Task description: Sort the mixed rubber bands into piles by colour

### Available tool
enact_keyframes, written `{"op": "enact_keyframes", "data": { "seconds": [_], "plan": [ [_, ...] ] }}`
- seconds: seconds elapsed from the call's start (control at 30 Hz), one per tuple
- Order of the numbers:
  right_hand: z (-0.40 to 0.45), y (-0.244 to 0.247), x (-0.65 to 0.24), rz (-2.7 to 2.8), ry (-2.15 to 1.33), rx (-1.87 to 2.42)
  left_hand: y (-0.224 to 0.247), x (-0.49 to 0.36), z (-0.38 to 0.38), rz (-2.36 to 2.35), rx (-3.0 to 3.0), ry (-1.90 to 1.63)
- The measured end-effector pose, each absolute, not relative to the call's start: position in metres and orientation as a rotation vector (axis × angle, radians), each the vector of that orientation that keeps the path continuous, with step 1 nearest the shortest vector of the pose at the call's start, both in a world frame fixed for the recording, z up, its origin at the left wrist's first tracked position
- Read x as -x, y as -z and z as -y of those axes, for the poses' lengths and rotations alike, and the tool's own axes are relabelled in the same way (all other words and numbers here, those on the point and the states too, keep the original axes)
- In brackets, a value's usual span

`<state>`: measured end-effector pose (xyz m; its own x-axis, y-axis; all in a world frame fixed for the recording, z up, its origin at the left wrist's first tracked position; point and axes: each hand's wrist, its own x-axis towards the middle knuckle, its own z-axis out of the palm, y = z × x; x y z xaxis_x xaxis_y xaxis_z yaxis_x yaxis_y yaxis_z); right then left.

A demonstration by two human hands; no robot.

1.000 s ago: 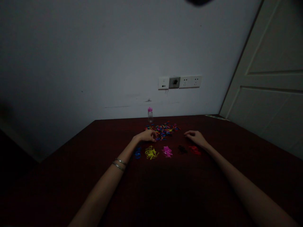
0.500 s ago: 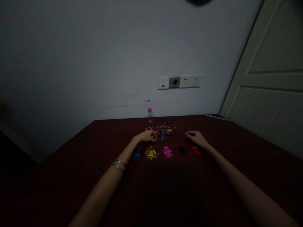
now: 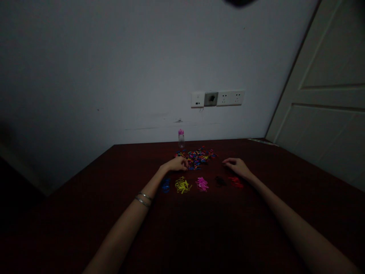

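The mixed pile of coloured pieces (image 3: 199, 156) lies on the counter (image 3: 216, 232). Behind it stands the clear bottle (image 3: 181, 143), contents indistinct. My left grip (image 3: 178, 164) curls at the pile's left edge; my right grip (image 3: 237, 166) sits right of it, apart. I cannot tell whether either holds anything.
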<state>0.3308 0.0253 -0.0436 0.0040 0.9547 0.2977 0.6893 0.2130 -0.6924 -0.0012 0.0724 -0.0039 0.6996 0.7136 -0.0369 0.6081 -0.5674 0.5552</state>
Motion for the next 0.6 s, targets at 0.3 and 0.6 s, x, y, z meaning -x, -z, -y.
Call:
{"op": "enact_keyframes", "data": {
  "seconds": [0.3,0.6],
  "plan": [
    [-0.027,0.045,-0.332,1.758,-0.433,1.561,-0.012,0.009,-0.070,-1.068,-2.333,-0.306],
    [-0.028,0.046,-0.333,1.749,-0.462,1.567,-0.003,0.012,-0.076,-1.068,-2.374,-0.262]
  ]
}}
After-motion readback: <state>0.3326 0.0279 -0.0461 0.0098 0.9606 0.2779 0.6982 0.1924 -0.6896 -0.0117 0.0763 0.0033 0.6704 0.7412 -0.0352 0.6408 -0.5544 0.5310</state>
